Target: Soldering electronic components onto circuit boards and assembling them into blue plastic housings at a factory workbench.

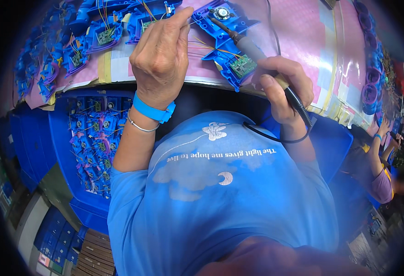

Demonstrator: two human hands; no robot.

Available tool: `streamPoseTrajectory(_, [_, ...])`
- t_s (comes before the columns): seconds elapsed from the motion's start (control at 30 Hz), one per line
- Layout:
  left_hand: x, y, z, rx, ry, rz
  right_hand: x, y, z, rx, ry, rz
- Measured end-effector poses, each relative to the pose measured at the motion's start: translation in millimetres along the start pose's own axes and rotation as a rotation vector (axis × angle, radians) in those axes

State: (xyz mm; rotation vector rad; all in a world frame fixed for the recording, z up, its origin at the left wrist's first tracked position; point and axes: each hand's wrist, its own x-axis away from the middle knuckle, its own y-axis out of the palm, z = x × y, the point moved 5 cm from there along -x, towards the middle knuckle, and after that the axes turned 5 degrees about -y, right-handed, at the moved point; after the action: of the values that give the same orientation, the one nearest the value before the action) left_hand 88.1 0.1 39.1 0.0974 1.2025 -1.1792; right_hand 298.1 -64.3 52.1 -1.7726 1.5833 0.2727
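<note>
My right hand (287, 87) is wrapped round the handle of a soldering iron (252, 48). The iron's tip points up and left, at the edge of a round speaker (221, 14) in a blue plastic housing (215, 30). Below the speaker, a green circuit board (243, 66) sits in the same blue part, with thin coloured wires running from it. My left hand (160, 57) is closed in a pinch just left of the speaker. A fine, silvery strand of solder wire (195, 21) seems to run from its fingers toward the iron's tip.
More blue housings with boards and wires (103, 34) crowd the left of the pink-covered table (307, 69). A blue bin (84, 198) full of similar parts stands below left. Purple and blue rings (372, 76) line the right edge. Another person (381, 184) works at far right.
</note>
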Motion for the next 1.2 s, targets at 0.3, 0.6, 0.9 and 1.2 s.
streamPoseTrajectory(0.3, [-28,-13,34,-0.02,-0.032,-0.112,-2,1,6,-0.014,0.078,0.045])
streamPoseTrajectory(0.6, [-31,-7,35,-0.038,0.011,-0.179,-8,3,1,0.001,-0.031,-0.081])
streamPoseTrajectory(0.9, [-1,-15,6,0.065,-0.153,-0.112,-6,-1,3,0.0,0.036,0.04])
streamPoseTrajectory(1.2, [20,-10,5,0.046,0.022,-0.369,-8,1,6,0.011,0.017,0.045])
